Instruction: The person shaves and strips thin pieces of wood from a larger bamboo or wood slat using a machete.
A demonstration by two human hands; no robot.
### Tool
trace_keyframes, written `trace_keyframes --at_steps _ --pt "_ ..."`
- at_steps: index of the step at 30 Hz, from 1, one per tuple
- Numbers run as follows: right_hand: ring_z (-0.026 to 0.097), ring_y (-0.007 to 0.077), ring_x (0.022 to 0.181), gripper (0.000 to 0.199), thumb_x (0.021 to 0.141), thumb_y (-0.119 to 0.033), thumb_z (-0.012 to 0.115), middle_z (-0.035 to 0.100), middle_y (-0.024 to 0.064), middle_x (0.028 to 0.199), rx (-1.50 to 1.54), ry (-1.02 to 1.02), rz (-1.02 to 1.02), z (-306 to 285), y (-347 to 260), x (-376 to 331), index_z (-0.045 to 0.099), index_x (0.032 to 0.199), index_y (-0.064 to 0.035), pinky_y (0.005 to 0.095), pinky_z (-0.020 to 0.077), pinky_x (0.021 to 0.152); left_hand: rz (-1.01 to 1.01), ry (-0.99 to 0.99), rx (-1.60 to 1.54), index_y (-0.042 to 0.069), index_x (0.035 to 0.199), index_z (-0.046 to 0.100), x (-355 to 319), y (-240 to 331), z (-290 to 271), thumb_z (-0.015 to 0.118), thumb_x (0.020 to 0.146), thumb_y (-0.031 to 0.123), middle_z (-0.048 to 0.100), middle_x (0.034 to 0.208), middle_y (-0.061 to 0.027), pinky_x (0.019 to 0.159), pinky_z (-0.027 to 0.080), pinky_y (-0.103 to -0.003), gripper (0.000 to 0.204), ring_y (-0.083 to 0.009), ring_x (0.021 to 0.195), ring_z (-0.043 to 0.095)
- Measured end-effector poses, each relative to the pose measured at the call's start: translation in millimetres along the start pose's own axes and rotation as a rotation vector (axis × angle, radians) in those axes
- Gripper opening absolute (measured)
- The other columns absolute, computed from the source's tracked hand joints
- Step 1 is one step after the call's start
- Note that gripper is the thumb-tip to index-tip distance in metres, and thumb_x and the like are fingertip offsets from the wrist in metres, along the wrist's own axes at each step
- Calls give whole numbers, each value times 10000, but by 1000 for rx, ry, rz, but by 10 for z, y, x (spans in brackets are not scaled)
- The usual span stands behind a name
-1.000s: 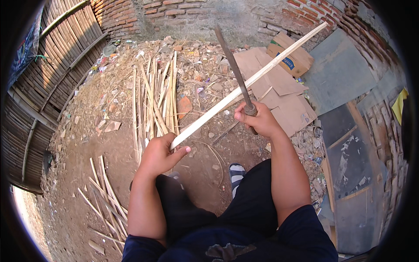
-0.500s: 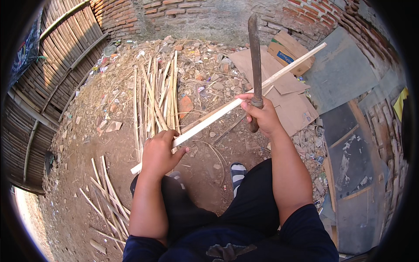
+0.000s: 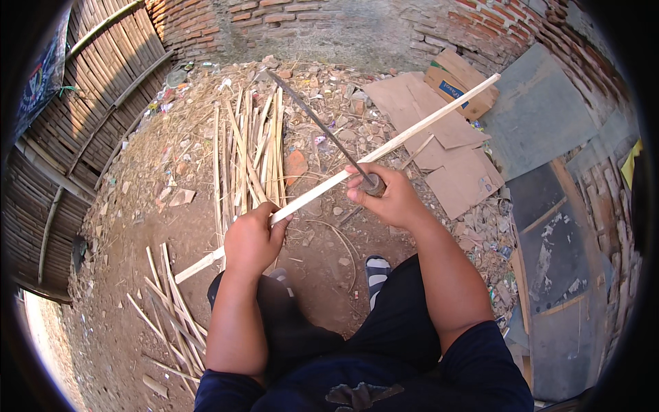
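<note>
A long pale bamboo strip slants across in front of me, from low on the left to high on the right. My left hand is closed around it near its lower end. In my right hand is the wooden handle of a machete. Its dark blade points up and to the left, seen nearly edge-on, and crosses the strip close to the handle. The fingertips of my right hand are at the strip too; whether they pinch it is hard to make out.
Beyond my left hand lies a pile of bamboo strips; a smaller pile is at lower left. Flattened cardboard and a cardboard box lie at right, beside grey boards. Brick walls and a bamboo fence surround the rubble-strewn ground.
The strip has slid down and left through my left hand. My right hand has moved left and slightly down, and the machete has tipped from upright to pointing up-left.
</note>
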State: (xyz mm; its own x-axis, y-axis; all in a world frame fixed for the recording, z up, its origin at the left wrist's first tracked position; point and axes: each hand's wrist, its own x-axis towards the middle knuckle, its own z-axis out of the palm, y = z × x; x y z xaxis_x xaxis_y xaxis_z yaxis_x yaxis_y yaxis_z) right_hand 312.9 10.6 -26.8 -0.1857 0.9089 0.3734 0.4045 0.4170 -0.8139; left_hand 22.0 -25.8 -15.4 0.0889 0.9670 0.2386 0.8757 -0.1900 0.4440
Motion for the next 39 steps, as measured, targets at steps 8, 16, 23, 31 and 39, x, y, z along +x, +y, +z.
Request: trace_keyframes --at_steps 8,16,23,31,39 --pt "735 401 888 425 887 -371 835 740 183 882 -474 -115 246 -136 -204 60 699 1213 -136 486 551 750 -105 -23 2 50 880 731 31 -132 -91 804 897 486 684 695 -159 642 533 -491 443 -392 682 690" --pt "719 393 797 404 870 -380 849 724 196 824 -406 47 283 -417 259 101 741 1097 -63 471 545 722 -54 75 35 33 811 674 28 -146 -154 813 886 493 655 688 -173 622 506 -503 486 -399 660 661" --pt "713 396 816 360 885 -359 829 716 199 825 -567 -180 147 -182 -68 35 746 1108 -89 484 545 743 -54 58 28 45 813 673 14 -67 -93 822 872 496 652 690 -168 622 508 -503 479 -411 678 663" --pt "734 399 959 447 855 -406 853 752 231 982 -367 -2 318 -525 327 112 751 1103 -48 471 558 832 6 124 75 37 886 728 50 -122 -81 844 847 506 657 683 -168 621 514 -474 484 -387 651 670" --pt "738 373 917 450 864 -397 844 748 222 948 -482 -263 214 -252 27 75 735 1135 -54 456 566 837 -17 72 51 57 815 703 17 -85 -102 842 838 526 650 666 -133 612 513 -474 491 -364 639 667"
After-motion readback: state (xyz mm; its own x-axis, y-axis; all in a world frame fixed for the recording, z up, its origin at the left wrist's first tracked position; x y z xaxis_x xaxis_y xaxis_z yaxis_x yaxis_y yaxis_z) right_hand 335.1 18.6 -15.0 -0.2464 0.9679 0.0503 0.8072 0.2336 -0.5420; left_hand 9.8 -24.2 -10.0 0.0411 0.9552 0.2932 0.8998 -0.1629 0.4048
